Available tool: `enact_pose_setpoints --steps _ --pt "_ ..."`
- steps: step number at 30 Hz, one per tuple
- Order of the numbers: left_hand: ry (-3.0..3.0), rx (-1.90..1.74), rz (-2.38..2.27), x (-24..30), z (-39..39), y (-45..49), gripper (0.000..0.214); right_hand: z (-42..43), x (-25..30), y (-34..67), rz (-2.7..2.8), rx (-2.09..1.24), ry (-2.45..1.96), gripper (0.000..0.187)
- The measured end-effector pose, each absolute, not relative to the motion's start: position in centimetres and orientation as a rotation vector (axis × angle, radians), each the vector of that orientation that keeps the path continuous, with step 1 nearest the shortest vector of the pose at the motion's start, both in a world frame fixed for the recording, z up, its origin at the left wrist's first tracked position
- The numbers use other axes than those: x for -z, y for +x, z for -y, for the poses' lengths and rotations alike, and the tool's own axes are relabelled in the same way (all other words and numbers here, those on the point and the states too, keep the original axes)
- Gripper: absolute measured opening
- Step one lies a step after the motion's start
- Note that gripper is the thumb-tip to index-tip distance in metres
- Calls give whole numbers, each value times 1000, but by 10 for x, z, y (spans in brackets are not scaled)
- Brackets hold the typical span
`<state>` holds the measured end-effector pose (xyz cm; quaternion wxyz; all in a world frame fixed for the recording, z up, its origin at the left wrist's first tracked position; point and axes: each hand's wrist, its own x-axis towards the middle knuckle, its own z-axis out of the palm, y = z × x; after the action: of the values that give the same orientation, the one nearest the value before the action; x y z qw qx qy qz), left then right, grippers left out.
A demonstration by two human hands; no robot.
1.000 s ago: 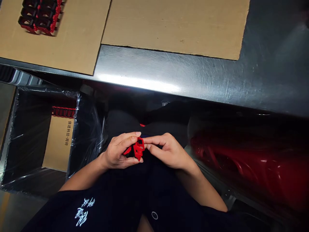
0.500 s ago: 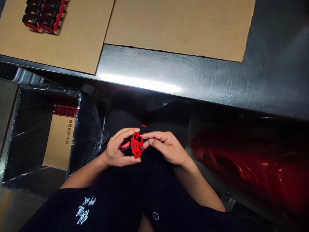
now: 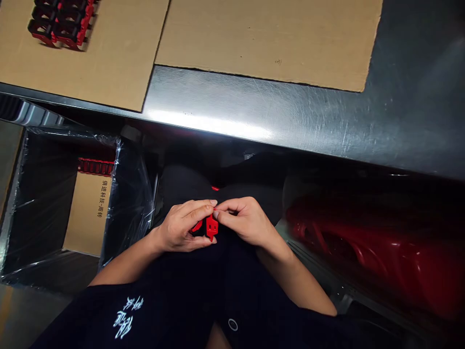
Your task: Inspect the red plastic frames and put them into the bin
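Held over my lap is a small red and black plastic part (image 3: pixel 212 227) with slots in its red face. My left hand (image 3: pixel 178 225) is closed round it from the left, fingers along the far edge and thumb along the near one. The thumb and forefinger of my right hand (image 3: pixel 249 220) are pinched together at the part's upper right edge; whether a smaller piece sits between them is hidden. Part of the black side lies inside my left palm.
Several similar red and black parts (image 3: pixel 60 29) stand in rows on cardboard (image 3: pixel 109 72) over the metal bench (image 3: pixel 232 109). A plastic-lined bin (image 3: pixel 125 203) at left holds a row of red parts (image 3: pixel 95 166) and cardboard. Glossy red pieces (image 3: pixel 392 257) lie at right.
The part has been turned, so its red face shows narrower and from another side. My right fingers have moved left onto its upper edge. My left fingers have closed further over it.
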<state>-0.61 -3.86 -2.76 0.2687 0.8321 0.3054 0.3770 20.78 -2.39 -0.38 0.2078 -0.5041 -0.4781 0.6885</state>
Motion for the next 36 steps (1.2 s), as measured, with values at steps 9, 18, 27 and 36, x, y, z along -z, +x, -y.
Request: enact_pose_setpoints --steps 9,18,27,36 --pt "2231 -1029 -834 26 39 -7 80 25 7 212 1338 -1971 -1353 23" --pt "2165 -1026 -826 28 41 -8 84 25 8 210 1291 -2014 -1315 22" --pt "2173 -1026 -795 24 39 -7 88 24 9 211 1238 -2070 -1315 21" --pt "2119 -1004 -795 23 39 -10 86 21 5 217 1251 -2115 -1205 25"
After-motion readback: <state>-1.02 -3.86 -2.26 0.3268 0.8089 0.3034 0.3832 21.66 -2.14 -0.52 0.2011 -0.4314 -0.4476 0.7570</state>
